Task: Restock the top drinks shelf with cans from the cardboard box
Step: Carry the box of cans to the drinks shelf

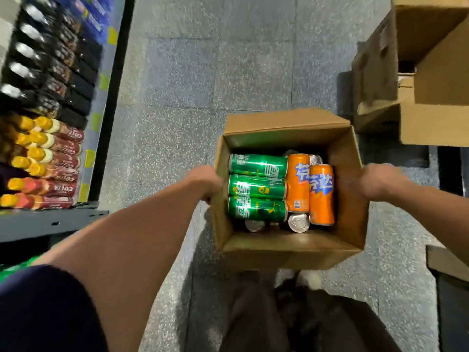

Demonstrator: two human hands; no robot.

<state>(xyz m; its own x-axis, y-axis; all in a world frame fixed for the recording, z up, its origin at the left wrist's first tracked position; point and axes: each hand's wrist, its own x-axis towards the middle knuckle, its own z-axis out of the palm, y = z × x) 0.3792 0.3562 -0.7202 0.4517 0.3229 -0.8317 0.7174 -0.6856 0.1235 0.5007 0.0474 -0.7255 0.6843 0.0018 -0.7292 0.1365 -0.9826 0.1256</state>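
cardboard box [286, 252] between shelf [50, 222] and cartons [436, 118]

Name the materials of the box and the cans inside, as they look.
Box: corrugated cardboard by the look, matte brown, creased flaps. Green cans and orange cans: probably aluminium, glossy printed sides with glints; one upright can top shows bare silvery metal.

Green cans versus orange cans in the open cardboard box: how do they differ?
Three slim green cans show, but only two slim orange cans. The green cans lie left-to-right in the left of the open cardboard box; the orange cans run front-to-back in its right. Both kinds lie on their sides over silver can tops.
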